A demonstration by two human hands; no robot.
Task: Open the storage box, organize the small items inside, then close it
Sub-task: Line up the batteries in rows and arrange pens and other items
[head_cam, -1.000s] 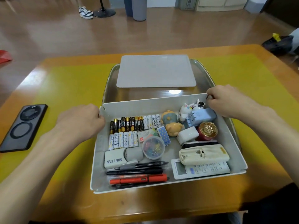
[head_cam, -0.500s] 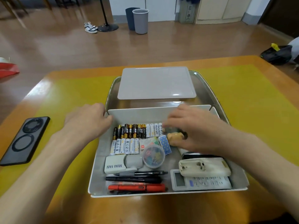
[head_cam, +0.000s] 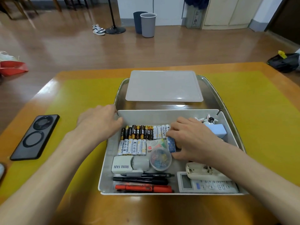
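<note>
- The box (head_cam: 170, 193) sits at the table's (head_cam: 90, 98) near middle, long axis running 9 to 3 o'clock, open top up; its near wall hangs close to the table edge, so a hard pull toward the person could tip it off.
- Pens (head_cam: 142, 184) lie along the near wall, long axes 9 to 3, tips toward 3; the remotes (head_cam: 206, 181) at 5 o'clock lie the same way, one stacked on the other, and a nudge could slide the top one.
- The clip tub (head_cam: 160, 159) stands just beside the right hand (head_cam: 193, 140); a sideways sweep could knock it over.
- The right hand reaches in, fingers curled round a blue dotted item (head_cam: 171, 144); what else it holds is hidden.
- Batteries (head_cam: 141, 138) stand in two rows at 10 o'clock, each pointing 6 to 12; the right fingertips touch the far row's end, so a push may scatter them.
- The left hand (head_cam: 100, 122) rests at the box's far-left corner, fingers loosely bent on the wall, steadying it.
- The lid (head_cam: 164, 86) lies flat at 12 o'clock on a tray (head_cam: 215, 95), long axis 9 to 3, still off.
</note>
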